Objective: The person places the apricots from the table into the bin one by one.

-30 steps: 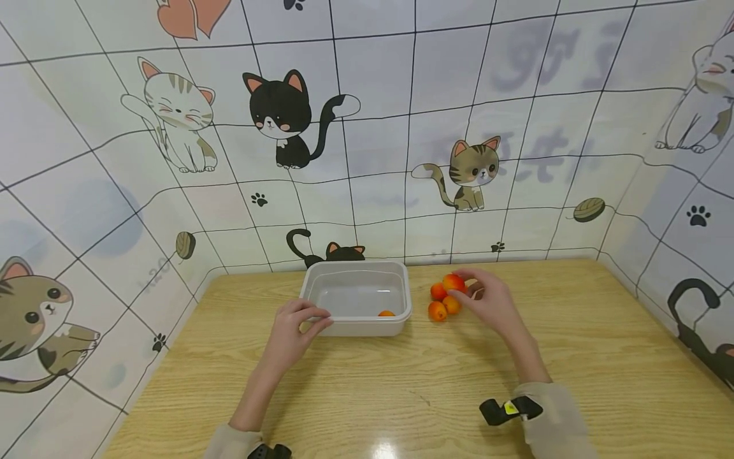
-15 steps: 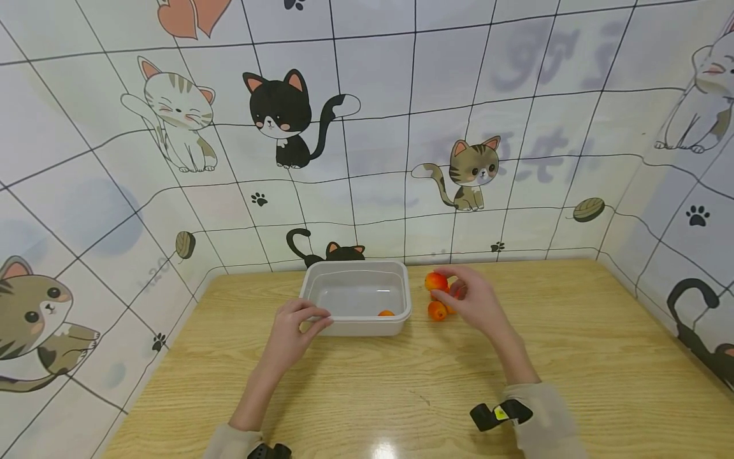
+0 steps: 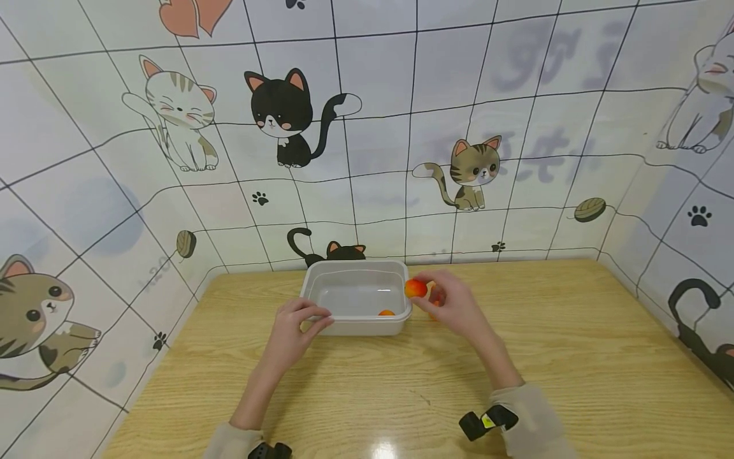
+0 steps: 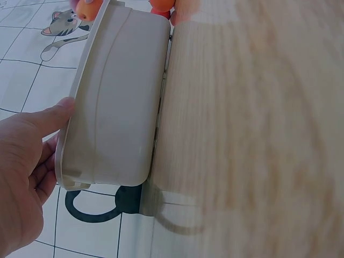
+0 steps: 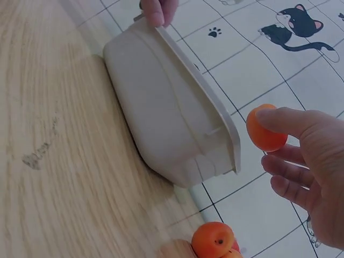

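My right hand (image 3: 455, 307) pinches an orange-red apricot (image 3: 415, 288) between thumb and fingers, just off the right rim of a pale plastic tub (image 3: 355, 327). In the right wrist view, that held apricot (image 5: 267, 128) is above table level, past the tub's end. My left hand (image 3: 291, 335) grips the tub's rim at the near left corner, thumb on the near side, as the left wrist view also shows. One orange fruit (image 3: 386, 313) lies inside the tub, mostly hidden by the front wall. More apricots (image 5: 214, 239) sit on the table beside the tub, partly behind my right hand.
The wooden table (image 3: 390, 389) runs up to a wall covering (image 3: 378, 146) printed with cats and grid lines, which also closes off both sides. The tub stands near the table's back edge.
My right hand has lifted the apricot off the group and carried it left to the tub's right rim. My left hand and the tub have stayed in place.
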Demonstrator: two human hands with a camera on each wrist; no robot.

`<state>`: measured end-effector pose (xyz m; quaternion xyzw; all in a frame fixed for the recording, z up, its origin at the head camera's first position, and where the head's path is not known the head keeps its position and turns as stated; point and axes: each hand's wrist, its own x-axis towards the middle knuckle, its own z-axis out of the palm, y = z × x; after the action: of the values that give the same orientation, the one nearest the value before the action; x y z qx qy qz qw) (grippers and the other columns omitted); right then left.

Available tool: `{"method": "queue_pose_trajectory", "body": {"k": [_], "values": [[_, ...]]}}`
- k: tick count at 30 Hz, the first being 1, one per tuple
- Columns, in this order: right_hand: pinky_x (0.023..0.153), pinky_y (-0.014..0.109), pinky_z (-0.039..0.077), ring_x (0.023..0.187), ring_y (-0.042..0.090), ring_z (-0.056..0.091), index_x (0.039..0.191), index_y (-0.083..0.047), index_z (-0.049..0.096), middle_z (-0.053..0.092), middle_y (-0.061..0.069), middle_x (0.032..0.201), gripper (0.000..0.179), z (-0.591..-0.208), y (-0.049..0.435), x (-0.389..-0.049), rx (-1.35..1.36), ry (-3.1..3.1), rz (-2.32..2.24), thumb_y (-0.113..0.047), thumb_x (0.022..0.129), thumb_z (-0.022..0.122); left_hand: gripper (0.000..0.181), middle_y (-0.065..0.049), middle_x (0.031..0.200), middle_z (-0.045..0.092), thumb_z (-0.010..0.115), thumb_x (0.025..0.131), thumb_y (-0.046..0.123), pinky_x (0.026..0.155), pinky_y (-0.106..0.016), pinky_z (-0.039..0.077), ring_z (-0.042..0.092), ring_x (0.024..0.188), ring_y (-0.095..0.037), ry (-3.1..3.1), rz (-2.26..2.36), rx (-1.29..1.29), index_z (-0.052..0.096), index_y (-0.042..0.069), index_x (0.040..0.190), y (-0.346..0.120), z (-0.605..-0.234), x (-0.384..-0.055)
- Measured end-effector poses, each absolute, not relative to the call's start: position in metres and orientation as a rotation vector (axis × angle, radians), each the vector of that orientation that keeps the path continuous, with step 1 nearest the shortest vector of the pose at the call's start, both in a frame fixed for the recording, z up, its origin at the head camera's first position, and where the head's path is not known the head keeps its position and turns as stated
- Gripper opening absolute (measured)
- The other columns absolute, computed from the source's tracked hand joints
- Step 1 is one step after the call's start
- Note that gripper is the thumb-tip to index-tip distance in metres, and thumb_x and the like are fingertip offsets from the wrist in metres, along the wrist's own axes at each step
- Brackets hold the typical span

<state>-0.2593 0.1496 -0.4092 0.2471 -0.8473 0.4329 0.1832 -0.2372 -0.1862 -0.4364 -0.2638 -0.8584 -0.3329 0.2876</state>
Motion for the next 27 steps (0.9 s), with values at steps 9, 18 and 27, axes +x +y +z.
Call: {"method": "queue_pose_trajectory", "body": {"k": [9,18,27], "values": [[0.059,0.025,0.048,0.071,0.013,0.058,0.118,-0.011,0.07,0.066,0.004,0.11,0.038,-0.416,0.128,-0.256,0.756,-2.404,1.199,-0.012,0.083,0.084,0.012,0.003,0.086,0.068,0.087,0.079,0.015,0.085,-0.046,0.042,0.059,0.086,-0.017,-2.279,-0.877,-0.712,0.079,0.012,0.088,-0.186,-0.437,-0.239],[0.061,0.024,0.047,0.07,0.015,0.055,0.123,-0.008,0.069,0.065,0.006,0.112,0.042,-0.423,0.111,-0.252,0.704,-2.45,1.182,-0.016,0.085,0.084,0.013,0.002,0.085,0.068,0.087,0.078,0.013,0.082,-0.044,0.042,0.058,0.084,-0.017,-2.25,-0.868,-0.736,0.079,0.011,0.087,-0.185,-0.438,-0.24],[0.058,0.023,0.042,0.069,0.017,0.052,0.123,-0.005,0.069,0.067,0.01,0.11,0.044,-0.425,0.111,-0.251,0.714,-2.438,1.185,-0.018,0.084,0.083,0.012,0.003,0.086,0.067,0.087,0.079,0.013,0.084,-0.044,0.042,0.058,0.085,-0.017,-2.281,-0.889,-0.715,0.079,0.011,0.088,-0.185,-0.437,-0.238]]}}
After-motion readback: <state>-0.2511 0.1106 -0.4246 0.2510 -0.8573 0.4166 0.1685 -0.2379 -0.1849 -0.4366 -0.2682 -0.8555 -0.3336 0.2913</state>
